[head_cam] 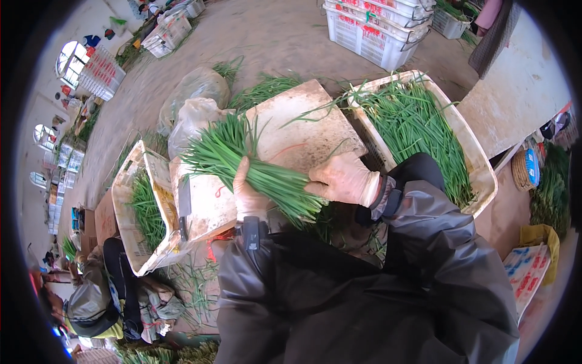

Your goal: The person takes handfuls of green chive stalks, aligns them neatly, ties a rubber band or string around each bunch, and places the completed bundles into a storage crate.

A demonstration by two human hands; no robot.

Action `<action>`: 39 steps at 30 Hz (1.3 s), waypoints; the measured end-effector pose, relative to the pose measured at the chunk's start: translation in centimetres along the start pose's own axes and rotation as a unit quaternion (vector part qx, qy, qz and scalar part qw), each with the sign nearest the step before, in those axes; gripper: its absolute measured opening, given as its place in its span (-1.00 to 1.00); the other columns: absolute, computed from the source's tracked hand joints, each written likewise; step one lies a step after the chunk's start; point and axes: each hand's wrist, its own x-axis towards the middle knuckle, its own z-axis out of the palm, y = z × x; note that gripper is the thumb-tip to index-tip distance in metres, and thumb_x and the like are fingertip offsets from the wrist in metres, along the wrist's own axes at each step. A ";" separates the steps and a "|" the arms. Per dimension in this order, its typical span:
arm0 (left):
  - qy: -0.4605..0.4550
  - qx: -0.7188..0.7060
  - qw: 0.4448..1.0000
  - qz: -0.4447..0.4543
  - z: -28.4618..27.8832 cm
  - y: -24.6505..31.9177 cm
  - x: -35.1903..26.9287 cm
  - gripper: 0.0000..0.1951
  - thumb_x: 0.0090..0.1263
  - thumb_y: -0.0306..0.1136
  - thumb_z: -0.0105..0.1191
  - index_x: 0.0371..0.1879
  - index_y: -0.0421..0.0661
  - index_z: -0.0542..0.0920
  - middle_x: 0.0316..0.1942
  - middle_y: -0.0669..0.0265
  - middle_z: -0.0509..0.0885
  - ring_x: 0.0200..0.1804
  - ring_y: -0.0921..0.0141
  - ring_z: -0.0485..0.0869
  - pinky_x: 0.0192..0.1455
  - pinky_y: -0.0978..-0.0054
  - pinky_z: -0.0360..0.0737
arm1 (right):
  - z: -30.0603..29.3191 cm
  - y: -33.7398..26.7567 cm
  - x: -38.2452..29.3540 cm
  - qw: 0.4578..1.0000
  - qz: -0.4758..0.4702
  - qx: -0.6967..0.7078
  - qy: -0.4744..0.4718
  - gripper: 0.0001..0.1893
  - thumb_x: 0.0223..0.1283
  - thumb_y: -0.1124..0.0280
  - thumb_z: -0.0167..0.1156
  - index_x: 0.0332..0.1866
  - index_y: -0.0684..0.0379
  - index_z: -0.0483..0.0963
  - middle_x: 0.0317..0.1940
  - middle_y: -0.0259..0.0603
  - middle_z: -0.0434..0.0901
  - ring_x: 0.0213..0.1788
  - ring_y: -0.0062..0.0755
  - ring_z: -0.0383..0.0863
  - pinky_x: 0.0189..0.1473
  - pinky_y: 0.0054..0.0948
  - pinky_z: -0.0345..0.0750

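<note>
A bunch of green garlic chives (273, 179) lies slantwise before me, its leafy tips toward the upper left. My left hand (249, 195), in a thin pale glove, is wrapped around its middle with the thumb on top. At the stem end, my gloved right hand (345, 179) grips the bunch's edge between thumb and fingers. Beneath the bunch is a worn, stained pale board (309, 113). A knife (184, 204) with a wide blade and dark handle rests along the board's left side. On the board lie a few loose leaves and a thin red band (219, 191).
To the right, a white plastic crate (483, 179) is filled with chives; a smaller one (125, 191) stands left. A clear plastic bag (193, 116) sits beyond the board. Crates are stacked (363, 41) at the back. Another person (91, 291) sits at lower left.
</note>
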 end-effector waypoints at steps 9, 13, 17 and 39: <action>-0.001 -0.041 0.999 0.021 -0.6 0.8 0.7 -0.76 0.34 -0.29 0.31 -0.12 -0.15 0.68 -0.29 0.25 0.72 -0.27 0.27 0.69 -0.09 0.27 0.69 | -1.4 0.2 -0.4 0.998 -0.023 0.004 -0.052 -0.61 0.32 0.06 0.11 -0.49 0.12 0.60 -0.54 -0.12 0.67 -0.37 0.01 0.71 -0.29 -0.06 0.60; -0.002 -0.018 0.999 0.028 -0.9 0.8 0.8 -0.77 0.32 -0.35 0.27 -0.14 -0.18 0.66 -0.30 0.23 0.72 -0.28 0.26 0.69 -0.08 0.25 0.70 | -1.2 0.5 -0.7 0.996 -0.016 0.029 -0.087 -0.62 0.30 0.01 0.12 -0.42 0.08 0.67 -0.49 -0.13 0.68 -0.33 0.01 0.72 -0.25 -0.04 0.59; 0.008 -0.019 1.000 0.021 -1.4 0.8 1.0 -0.79 0.31 -0.37 0.24 -0.15 -0.19 0.64 -0.29 0.23 0.72 -0.28 0.26 0.68 -0.09 0.26 0.70 | -1.9 0.2 -0.3 0.990 -0.004 0.010 -0.142 -0.58 0.27 -0.10 0.15 -0.37 0.04 0.69 -0.48 -0.14 0.69 -0.33 0.01 0.72 -0.24 -0.04 0.59; -0.031 -0.003 0.999 -0.024 -1.3 0.8 0.8 -0.68 0.36 -0.22 0.24 -0.04 -0.16 0.63 -0.24 0.16 0.73 -0.22 0.17 0.72 -0.01 0.15 0.70 | -1.0 0.5 0.4 0.979 -0.113 -0.056 0.158 -0.88 0.20 0.30 0.28 -0.28 0.07 0.54 -0.30 -0.25 0.59 -0.30 -0.18 0.67 -0.27 -0.22 0.60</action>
